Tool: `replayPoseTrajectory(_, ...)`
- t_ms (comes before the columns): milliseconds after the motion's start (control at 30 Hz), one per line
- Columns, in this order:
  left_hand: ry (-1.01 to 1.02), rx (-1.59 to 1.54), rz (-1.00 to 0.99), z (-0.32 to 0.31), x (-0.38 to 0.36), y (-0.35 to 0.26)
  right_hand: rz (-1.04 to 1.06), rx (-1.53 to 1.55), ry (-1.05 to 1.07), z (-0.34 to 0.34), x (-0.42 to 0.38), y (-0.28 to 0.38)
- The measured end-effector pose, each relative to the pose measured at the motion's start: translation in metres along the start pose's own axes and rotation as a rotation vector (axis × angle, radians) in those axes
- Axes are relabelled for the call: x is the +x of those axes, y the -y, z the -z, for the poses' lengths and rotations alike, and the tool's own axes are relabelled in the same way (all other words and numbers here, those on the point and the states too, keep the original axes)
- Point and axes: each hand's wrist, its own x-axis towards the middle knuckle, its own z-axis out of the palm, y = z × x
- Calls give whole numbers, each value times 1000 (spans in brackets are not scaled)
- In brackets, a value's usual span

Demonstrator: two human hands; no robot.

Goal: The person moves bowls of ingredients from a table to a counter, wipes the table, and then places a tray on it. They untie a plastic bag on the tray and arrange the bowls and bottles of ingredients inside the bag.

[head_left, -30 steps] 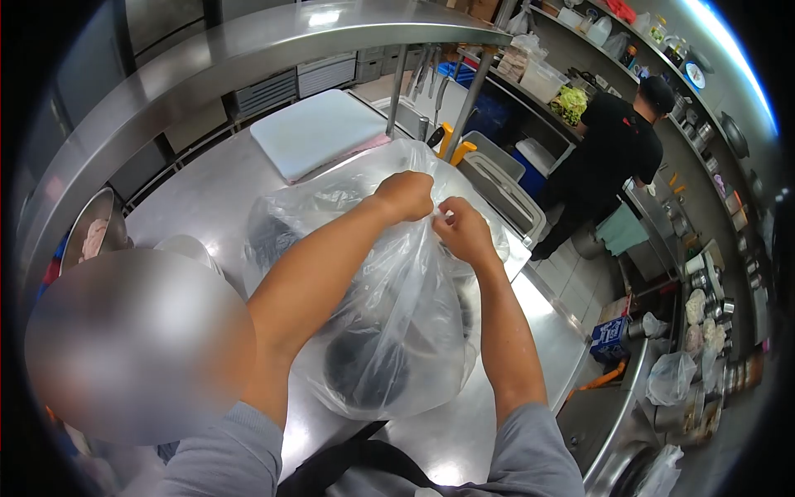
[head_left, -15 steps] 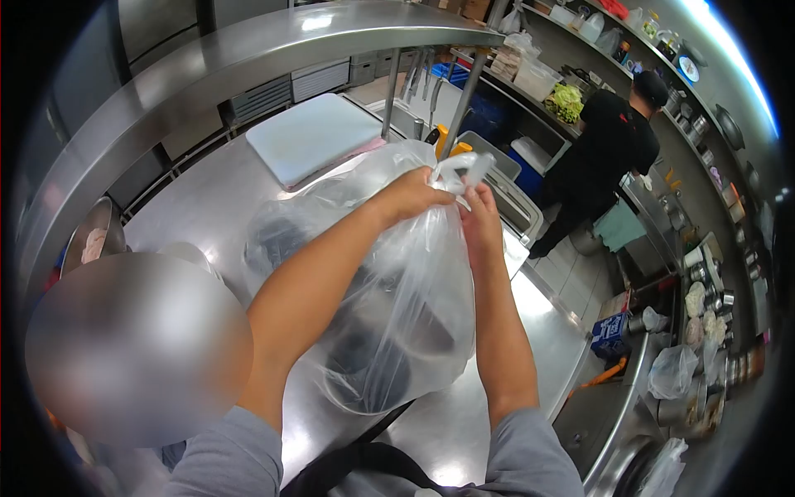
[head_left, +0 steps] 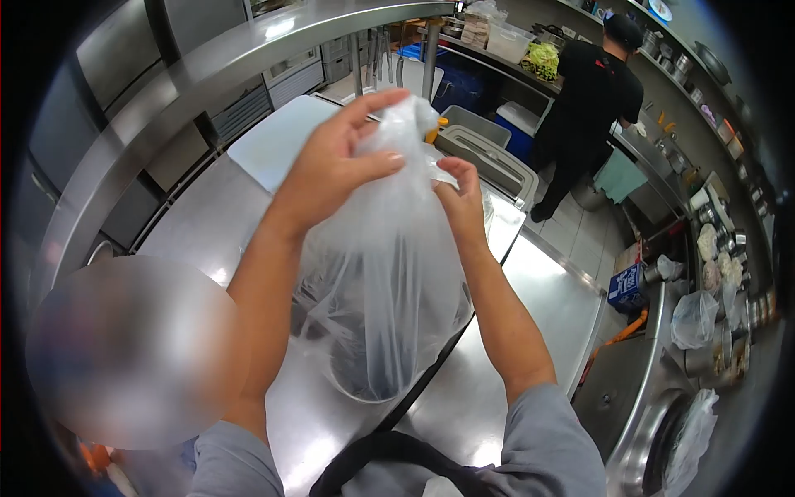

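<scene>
A large clear plastic bag (head_left: 389,248) stands on the steel table (head_left: 290,422), with dark, round-edged contents showing through its lower part. Its gathered top rises between my two hands. My left hand (head_left: 339,157) is at the left of the bag's neck, thumb and fingers spread apart around the plastic. At the right of the neck, my right hand (head_left: 460,190) has its thumb and curled fingers pinched on the bag's edge. Behind the bag lies a pale cutting board (head_left: 273,137), partly hidden by my left arm.
A steel overhead shelf (head_left: 207,62) crosses the upper left on posts. Grey bins (head_left: 476,124) stand beyond the table. A co-worker in black (head_left: 592,108) faces a back counter. A blurred round patch covers the lower left.
My left hand has moved left and up and its fingers have spread. My right hand has shifted slightly left. The bag's twisted top is now looser and taller. The view has turned a little.
</scene>
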Motion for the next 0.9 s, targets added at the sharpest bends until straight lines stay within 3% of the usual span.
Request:
replayPoseTrajectory(67,-38,91,-166,2,-19,-26,-16,-17,283,9,1,-11)
replayPoseTrajectory(100,-43,122,-228,3,-30,-37,-15,-8,275,6,-7,-9)
replayPoseTrajectory(167,-48,209,-217,7,-60,-60,-39,-301,575,-5,-28,7)
replayPoseTrajectory(200,-38,215,-213,10,-77,-70,-37,-293,567,-8,-34,15)
replayPoseTrajectory(267,-27,351,-88,21,-106,-85,-14,-622,720,-14,-44,30)
replayPoseTrajectory(333,225,422,-206,39,-116,-88,2,-691,648,-8,-44,42)
replayPoseTrajectory(400,276,448,-198,40,-129,-92,221,-805,600,10,-34,51)
replayPoseTrajectory(467,477,487,-255,41,-145,-93,404,-830,488,27,-37,64)
replayPoseTrajectory(567,401,457,-206,37,-184,-92,476,-643,544,49,-53,83)
replayPoseTrajectory(667,285,320,-117,36,-223,-85,494,-524,429,64,-77,90)
replayPoseTrajectory(733,230,72,66,34,-240,-84,330,-320,308,77,-85,84)
replayPoseTrajectory(800,184,163,129,30,-245,-86,307,-268,325,81,-93,81)
replayPoseTrajectory(900,-75,602,-94,16,-215,-82,253,-226,329,74,-102,82)
